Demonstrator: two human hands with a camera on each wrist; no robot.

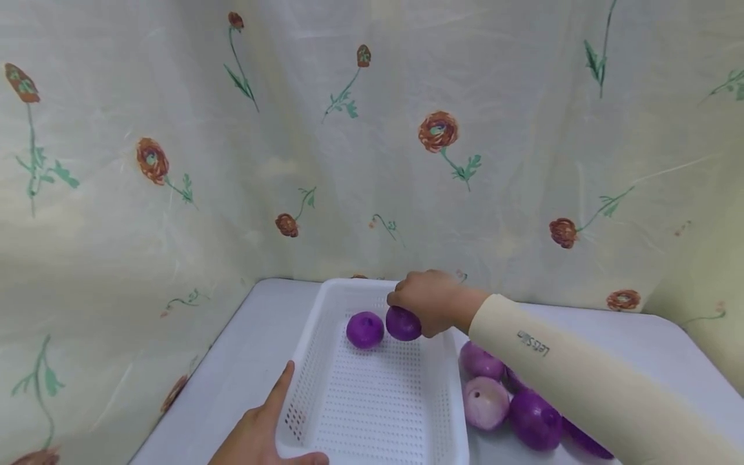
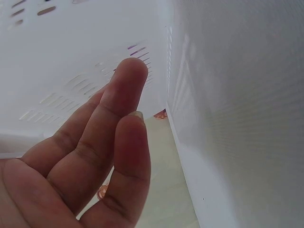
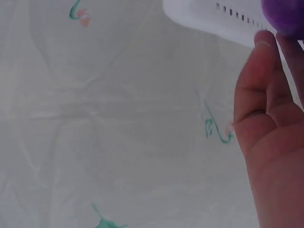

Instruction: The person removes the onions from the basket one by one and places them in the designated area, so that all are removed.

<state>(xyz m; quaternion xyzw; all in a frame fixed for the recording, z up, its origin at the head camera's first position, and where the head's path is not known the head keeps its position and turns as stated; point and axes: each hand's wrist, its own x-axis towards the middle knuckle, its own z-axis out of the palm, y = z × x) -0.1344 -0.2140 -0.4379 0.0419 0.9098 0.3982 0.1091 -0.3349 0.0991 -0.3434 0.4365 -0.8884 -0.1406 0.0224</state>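
The purple onion (image 1: 403, 324) sits in my right hand (image 1: 427, 302), my fingers (image 3: 259, 71) curled over its top from above, low over the far end of the white basket (image 1: 372, 400), just beside a second purple onion (image 1: 365, 329) that already lies on the perforated floor. I judge the top grip lets me lower it straight down without knocking its neighbour. My left hand (image 1: 264, 429) lies flat against the basket's near left rim, fingers (image 2: 118, 114) straight and holding nothing, likely to keep the light basket from sliding. More onions (image 1: 506, 400) wait in a heap on the surface by the basket's right wall. The surface (image 1: 244, 349) is pale grey-white, its far corner tucked against a cream curtain (image 1: 174, 129) printed with orange flowers.
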